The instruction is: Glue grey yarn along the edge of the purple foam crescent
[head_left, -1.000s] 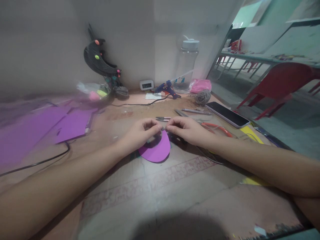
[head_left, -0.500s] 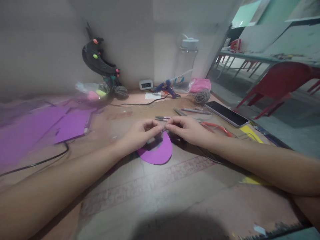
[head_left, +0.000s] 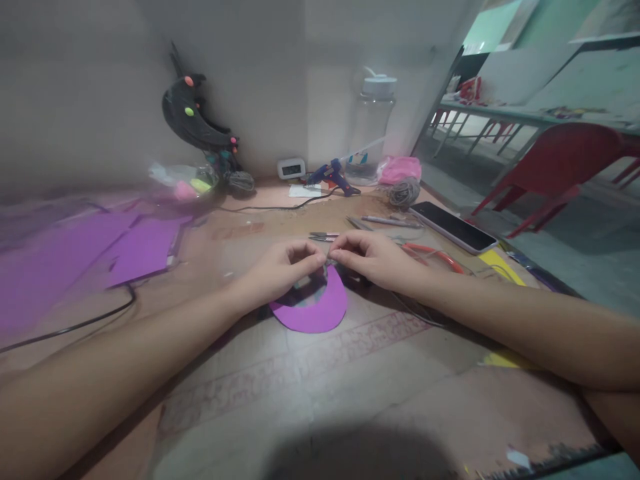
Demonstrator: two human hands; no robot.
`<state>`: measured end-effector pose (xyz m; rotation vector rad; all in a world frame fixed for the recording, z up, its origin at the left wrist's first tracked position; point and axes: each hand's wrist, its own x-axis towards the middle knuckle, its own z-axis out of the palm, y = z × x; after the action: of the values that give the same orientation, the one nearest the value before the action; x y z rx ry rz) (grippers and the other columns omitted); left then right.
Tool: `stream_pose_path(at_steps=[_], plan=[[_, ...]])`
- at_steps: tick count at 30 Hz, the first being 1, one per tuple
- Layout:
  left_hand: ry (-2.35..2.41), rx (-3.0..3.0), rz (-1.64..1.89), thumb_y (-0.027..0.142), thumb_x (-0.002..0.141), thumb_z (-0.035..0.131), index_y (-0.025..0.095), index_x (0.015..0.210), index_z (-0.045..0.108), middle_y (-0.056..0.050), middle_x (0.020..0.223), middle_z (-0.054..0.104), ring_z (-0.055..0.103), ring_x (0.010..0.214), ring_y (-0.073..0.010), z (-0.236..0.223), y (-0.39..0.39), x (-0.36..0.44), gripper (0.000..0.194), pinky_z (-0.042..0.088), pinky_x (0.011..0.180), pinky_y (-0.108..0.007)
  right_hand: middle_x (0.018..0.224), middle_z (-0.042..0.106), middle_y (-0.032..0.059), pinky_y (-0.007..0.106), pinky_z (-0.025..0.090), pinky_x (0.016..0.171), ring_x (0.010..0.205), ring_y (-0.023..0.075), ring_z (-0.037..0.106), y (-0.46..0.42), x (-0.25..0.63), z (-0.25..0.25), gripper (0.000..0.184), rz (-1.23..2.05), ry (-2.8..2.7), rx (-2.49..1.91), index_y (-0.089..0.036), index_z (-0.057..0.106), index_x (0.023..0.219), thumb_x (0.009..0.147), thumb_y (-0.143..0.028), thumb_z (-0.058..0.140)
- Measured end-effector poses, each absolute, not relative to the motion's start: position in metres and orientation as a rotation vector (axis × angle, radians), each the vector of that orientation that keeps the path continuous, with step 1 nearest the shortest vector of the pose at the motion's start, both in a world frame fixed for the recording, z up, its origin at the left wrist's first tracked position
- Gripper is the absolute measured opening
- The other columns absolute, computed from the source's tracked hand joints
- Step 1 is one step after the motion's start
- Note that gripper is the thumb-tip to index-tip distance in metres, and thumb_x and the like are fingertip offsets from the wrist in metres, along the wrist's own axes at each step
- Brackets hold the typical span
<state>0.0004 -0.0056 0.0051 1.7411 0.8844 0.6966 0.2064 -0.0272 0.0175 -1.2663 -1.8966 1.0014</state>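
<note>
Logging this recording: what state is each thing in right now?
Purple crescent: cut out, one end partly hidden.
Left hand: pinched at the crescent's upper tip.
Right hand: pinched beside it; grip too small to make out.
Phone: face up, screen dark.
Bottle: upright, lid on.
Glue gun: set down, unheld.
Clock: standing, digits unreadable.

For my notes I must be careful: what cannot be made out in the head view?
Full outline of the curved purple piece: head view, left hand covers part.
What, if anything, the fingertips pinch: head view, too small.
Digits on the white clock: head view, too small.
</note>
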Motion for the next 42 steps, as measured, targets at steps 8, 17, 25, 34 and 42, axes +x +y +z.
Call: stream_pose_path(at_steps=[8,17,25,34,42], plan=[[0.879,1.705,0.693,0.047,0.086,0.061,0.018,0.083,0.061,-0.003,0.079,0.069,0.059,0.06,-0.0116,0.0038,-0.0043,0.0001,0.029,0.044,0.051,-0.023,0.061,0.052,-0.004,0.021,0.037,0.045,0.051,0.009,0.048,-0.0247,0.2066,0.0153,0.022,1.102,-1.881,-1.254,-0.017,0.06,0.089,0.088,-0.039,0.057],[0.927,1.651,0.835,0.043,0.086,0.062,0.018,0.079,0.059,-0.002,0.075,0.068,0.061,0.064,-0.0116,0.0058,-0.0013,0.0006,0.026,0.048,0.058,-0.023,0.074,0.053,-0.0029,0.021,0.037,0.048,0.054,0.0073,0.046,-0.0225,0.2095,0.0164,0.02,0.902,-1.771,-1.2,-0.019,0.051,0.096,0.09,-0.038,0.055],[0.939,1.65,0.926,0.046,0.085,0.063,0.019,0.081,0.061,-0.001,0.076,0.065,0.054,0.058,-0.0095,0.004,0.0004,-0.0006,0.027,0.043,0.056,-0.024,0.058,0.051,-0.0036,0.022,0.036,0.051,0.051,0.008,0.046,-0.0252,0.2073,0.0205,0.028,1.081,-2.059,-1.161,-0.017,0.053,0.07,0.09,-0.037,0.054],[0.873,1.534,0.878,0.05,0.088,0.057,0.016,0.09,0.065,-0.002,0.076,0.064,0.059,0.064,-0.0112,0.0073,-0.0004,0.0034,0.034,0.045,0.06,-0.024,0.06,0.048,-0.0056,0.022,0.036,0.05,0.051,0.0082,0.046,-0.0246,0.2076,0.0144,0.023,1.104,-1.947,-1.135,-0.019,0.05,0.078,0.093,-0.036,0.049],[0.818,1.602,0.715,0.043,0.081,0.069,0.016,0.088,0.065,-0.002,0.079,0.066,0.056,0.063,-0.0095,-0.0003,0.0024,-0.0016,0.028,0.044,0.059,-0.021,0.06,0.048,-0.0055,0.022,0.036,0.051,0.051,0.0082,0.046,-0.0248,0.2078,0.0148,0.022,1.034,-1.986,-1.108,-0.018,0.051,0.078,0.093,-0.035,0.049]])
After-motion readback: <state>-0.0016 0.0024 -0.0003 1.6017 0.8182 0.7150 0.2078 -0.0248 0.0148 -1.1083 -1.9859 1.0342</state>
